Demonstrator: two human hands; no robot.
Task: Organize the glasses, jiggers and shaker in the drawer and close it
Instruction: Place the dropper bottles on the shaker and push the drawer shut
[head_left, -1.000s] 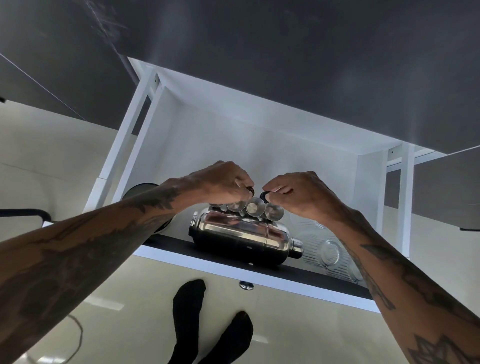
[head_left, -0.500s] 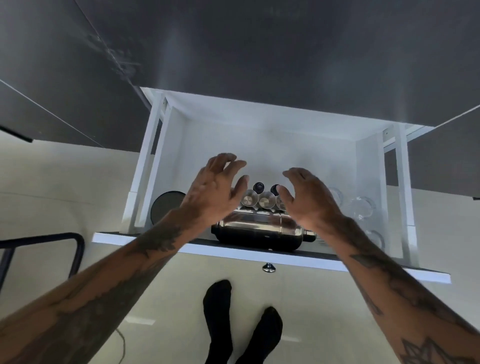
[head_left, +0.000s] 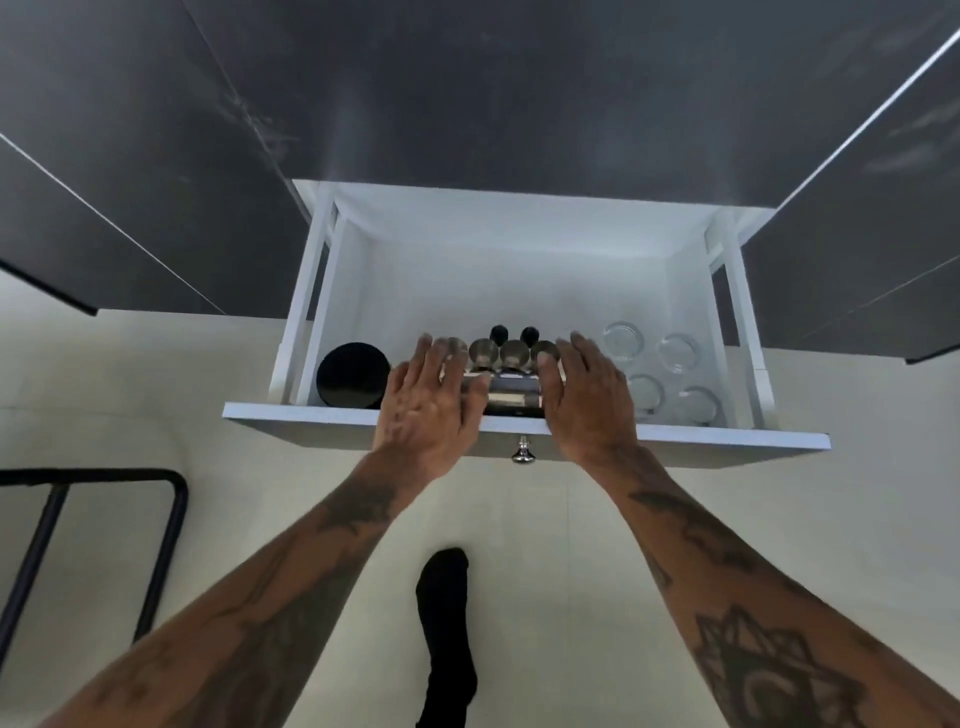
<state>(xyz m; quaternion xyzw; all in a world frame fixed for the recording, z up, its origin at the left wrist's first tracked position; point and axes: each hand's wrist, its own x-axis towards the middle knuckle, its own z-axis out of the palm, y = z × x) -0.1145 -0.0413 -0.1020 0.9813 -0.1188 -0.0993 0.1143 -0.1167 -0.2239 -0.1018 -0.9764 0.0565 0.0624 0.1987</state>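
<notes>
Shaker (head_left: 511, 402), jiggers (head_left: 498, 352) mid-drawer, glasses (head_left: 662, 371) at right. Your left hand (head_left: 428, 408) and right hand (head_left: 584, 397) hover spread, empty, above drawer front (head_left: 727, 436); contact unclear. Press palms flat on front, push evenly, slowly, so glasses don't rattle.

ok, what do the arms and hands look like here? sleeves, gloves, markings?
Both bare: no sleeves, gloves, rings or watch in view. Left hand and right hand top forearms covered in dark tattoos; the right forearm carries a large geometric, star-like design near the elbow. Black sock below.
</notes>
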